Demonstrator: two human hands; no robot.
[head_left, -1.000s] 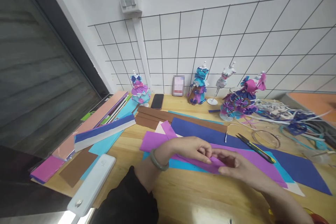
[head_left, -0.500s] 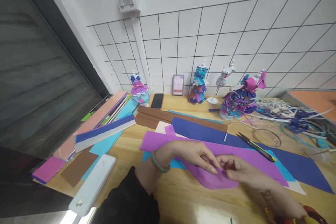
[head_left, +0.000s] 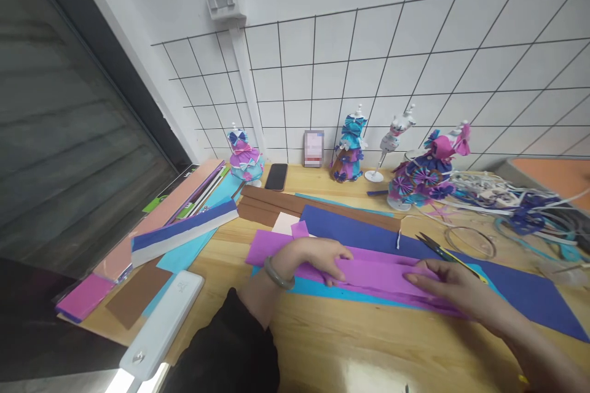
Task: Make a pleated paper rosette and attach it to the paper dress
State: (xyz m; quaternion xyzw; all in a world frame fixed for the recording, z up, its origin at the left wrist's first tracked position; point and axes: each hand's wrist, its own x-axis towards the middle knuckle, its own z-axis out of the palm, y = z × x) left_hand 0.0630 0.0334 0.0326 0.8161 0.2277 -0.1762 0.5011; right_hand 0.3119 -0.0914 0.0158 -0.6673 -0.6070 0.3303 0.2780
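A folded strip of purple paper [head_left: 375,273] stretches between my two hands, just over the wooden table. My left hand [head_left: 325,258], with a bangle on its wrist, grips the strip's left part, fingers curled over it. At the right part, my right hand [head_left: 445,282] pinches the paper between thumb and fingers. More purple paper [head_left: 265,247] lies flat to the left of my left hand. Beneath the strip show a light blue sheet [head_left: 322,289] and, behind it, a dark blue sheet [head_left: 341,225]. Black-and-yellow scissors [head_left: 437,249] rest behind my right hand, which partly hides them.
Brown paper strips [head_left: 267,206] lie farther back. Small dress forms in paper dresses, such as the left one [head_left: 244,156], stand along the wall near a phone [head_left: 276,177]. Tangled cords [head_left: 488,193] fill the right rear. A white lamp [head_left: 163,322] is at front left.
My hands have moved apart, the right one to the right. The purple paper's loose, bulging front edge is now drawn into a flatter, narrow folded strip.
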